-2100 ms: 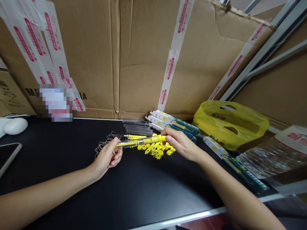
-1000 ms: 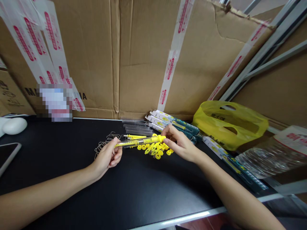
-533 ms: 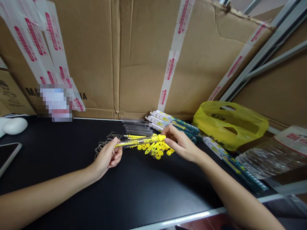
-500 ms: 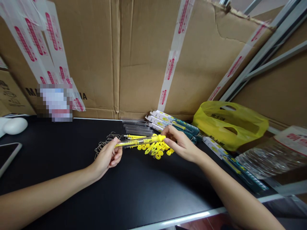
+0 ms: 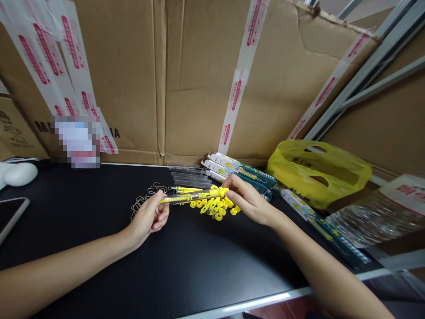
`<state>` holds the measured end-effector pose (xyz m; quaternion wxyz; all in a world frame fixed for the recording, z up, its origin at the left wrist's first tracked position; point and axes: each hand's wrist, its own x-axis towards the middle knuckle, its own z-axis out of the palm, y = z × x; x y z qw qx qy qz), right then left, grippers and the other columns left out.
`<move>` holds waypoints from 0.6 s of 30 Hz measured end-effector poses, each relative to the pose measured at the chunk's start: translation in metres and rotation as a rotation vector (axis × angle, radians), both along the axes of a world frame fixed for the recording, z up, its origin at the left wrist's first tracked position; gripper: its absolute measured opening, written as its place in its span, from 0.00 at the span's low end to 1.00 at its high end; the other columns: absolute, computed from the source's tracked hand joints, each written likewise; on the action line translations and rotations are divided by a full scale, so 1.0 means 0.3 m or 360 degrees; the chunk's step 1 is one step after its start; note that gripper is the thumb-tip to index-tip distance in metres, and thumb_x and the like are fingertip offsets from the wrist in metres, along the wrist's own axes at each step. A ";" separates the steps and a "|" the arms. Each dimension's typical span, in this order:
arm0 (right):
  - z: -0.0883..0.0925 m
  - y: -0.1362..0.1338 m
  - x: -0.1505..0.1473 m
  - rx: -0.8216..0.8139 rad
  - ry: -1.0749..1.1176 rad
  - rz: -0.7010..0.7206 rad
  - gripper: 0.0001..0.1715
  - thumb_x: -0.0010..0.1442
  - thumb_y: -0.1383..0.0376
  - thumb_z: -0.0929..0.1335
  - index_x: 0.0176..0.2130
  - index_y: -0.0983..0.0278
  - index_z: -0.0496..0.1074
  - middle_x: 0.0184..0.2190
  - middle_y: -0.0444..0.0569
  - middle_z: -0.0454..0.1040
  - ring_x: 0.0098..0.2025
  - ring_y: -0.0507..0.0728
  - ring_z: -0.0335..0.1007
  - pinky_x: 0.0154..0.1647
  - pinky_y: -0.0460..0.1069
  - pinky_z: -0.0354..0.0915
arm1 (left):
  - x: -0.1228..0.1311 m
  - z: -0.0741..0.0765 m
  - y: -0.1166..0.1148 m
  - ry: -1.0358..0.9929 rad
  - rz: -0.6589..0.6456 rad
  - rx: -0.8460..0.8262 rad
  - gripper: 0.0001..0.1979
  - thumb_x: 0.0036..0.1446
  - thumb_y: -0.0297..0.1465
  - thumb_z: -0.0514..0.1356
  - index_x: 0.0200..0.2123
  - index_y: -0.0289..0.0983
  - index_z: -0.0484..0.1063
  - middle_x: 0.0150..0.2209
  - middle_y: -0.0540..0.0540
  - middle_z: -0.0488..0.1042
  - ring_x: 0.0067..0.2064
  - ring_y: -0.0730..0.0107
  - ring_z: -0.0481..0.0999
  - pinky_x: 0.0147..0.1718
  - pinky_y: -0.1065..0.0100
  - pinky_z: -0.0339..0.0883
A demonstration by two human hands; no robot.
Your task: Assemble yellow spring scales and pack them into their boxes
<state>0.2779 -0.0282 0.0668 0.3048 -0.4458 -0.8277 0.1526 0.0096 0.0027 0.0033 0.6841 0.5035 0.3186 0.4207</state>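
Note:
A tubular spring scale (image 5: 191,196), clear-walled with yellow parts inside, is held nearly level above the table between both hands. My left hand (image 5: 153,213) pinches its left end between thumb and fingers. At the other end, my right hand (image 5: 247,199) has its thumb and fingers closed on the yellow cap (image 5: 222,192). Behind and below the scale lie loose yellow rings and small fittings (image 5: 217,207), yellow rods with metal ends (image 5: 181,189), clear tubes (image 5: 192,180) and a heap of bent metal hooks (image 5: 141,201).
Printed cartons (image 5: 241,170) are stacked behind my right hand, with another carton (image 5: 325,226) farther right. Beside them are a yellow plastic bag (image 5: 318,170) and a clear plastic-wrapped pack (image 5: 375,217). A large cardboard box (image 5: 199,88) stands along the table's back. A phone-like device (image 5: 11,217) lies left.
Almost nothing differs. Both hands keep the same hold on the spring scale, with only a very slight shift of the right hand to the left.

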 end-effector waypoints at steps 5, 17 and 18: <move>-0.010 0.014 -0.007 -0.0024 -0.0043 -0.0031 0.23 0.68 0.54 0.53 0.28 0.63 0.60 0.24 0.44 0.62 0.27 0.53 0.58 0.30 0.48 0.55 | 0.001 0.000 0.002 0.0002 0.0001 0.0011 0.17 0.63 0.44 0.50 0.28 0.38 0.57 0.17 0.58 0.56 0.14 0.84 0.50 0.12 0.81 0.40; -0.010 0.011 -0.003 0.0027 -0.0046 -0.0046 0.22 0.68 0.53 0.54 0.29 0.62 0.60 0.26 0.46 0.65 0.28 0.54 0.60 0.31 0.49 0.57 | 0.000 0.002 -0.003 0.0014 0.0000 0.0018 0.17 0.63 0.43 0.49 0.27 0.38 0.56 0.17 0.57 0.57 0.13 0.83 0.50 0.11 0.81 0.41; -0.010 0.013 -0.003 0.0030 -0.0055 -0.0046 0.23 0.68 0.53 0.53 0.28 0.62 0.60 0.26 0.46 0.66 0.28 0.54 0.60 0.31 0.49 0.57 | 0.000 0.003 -0.003 0.0013 0.0001 0.0019 0.17 0.63 0.43 0.49 0.27 0.38 0.56 0.17 0.57 0.57 0.13 0.83 0.50 0.12 0.81 0.41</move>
